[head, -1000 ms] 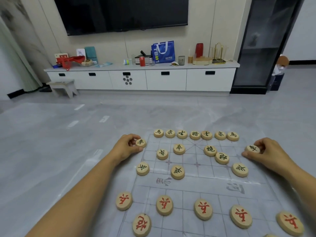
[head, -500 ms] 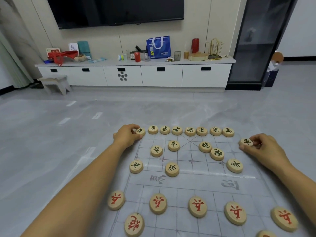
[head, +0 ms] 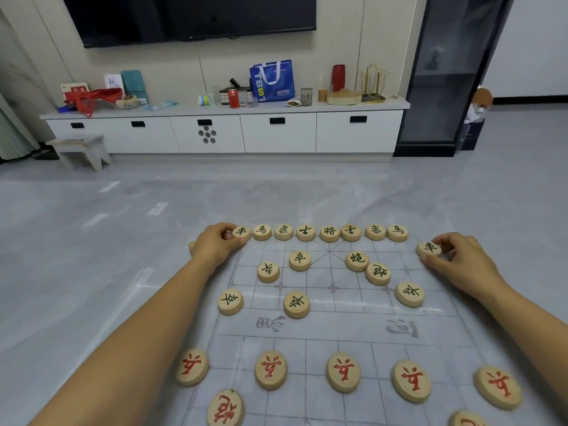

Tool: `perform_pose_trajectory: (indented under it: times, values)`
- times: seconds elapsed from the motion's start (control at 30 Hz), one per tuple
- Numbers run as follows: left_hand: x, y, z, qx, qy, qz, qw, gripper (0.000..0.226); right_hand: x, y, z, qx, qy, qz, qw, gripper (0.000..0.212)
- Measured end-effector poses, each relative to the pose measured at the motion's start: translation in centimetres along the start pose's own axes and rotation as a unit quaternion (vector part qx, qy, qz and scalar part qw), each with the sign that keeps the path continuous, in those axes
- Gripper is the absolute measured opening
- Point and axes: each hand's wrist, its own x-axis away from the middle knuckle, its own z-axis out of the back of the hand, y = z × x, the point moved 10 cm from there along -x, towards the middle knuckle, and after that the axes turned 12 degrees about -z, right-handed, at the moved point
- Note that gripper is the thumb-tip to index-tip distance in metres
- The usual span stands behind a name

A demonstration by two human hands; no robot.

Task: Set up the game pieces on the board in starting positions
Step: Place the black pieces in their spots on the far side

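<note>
**Item: game pieces, round wooden discs, dark or red lettering.**

- Left corner disc: sits at the far left corner of the board, just beside the next disc of the back row. The curled fingers of the left hand pinch it.
- Right disc: gripped between the thumb and fingers of the right hand. It is at the far right edge, short of the corner and apart from the end disc.
- Loose dark discs: seven, scattered mid-board and off their points. One cannon disc lies just beside a second cannon disc.
- Red discs: five spaced along the near row, with more at the bottom edge.
- Board: a thin clear sheet lying on the glossy floor.

**Hazards, as judged:**

- Setting the right disc down carelessly could knock the end disc and shunt the whole row.
- A hand dragging on the sheet could slide or ripple it and shift every disc.
- Either forearm, if lowered, could sweep the loose discs beneath it.
</note>
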Motion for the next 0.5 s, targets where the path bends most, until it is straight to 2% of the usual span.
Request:
perform_pose_trajectory:
  times: [0.2, 0.5]
  values:
    - [0.0, -0.1, 0.2, -0.006, 0.011, -0.007, 1.0, 0.036, -2.3, -1.1, -0.3, 0.041, 0.011, 0.003, 0.999, 0.047]
    - [0.1, -0.1, 0.3, -0.005, 0.017, -0.01, 1.0, 0.034, -3.0, -1.1, -0.7, 0.008, 0.042, -0.015, 0.999, 0.049]
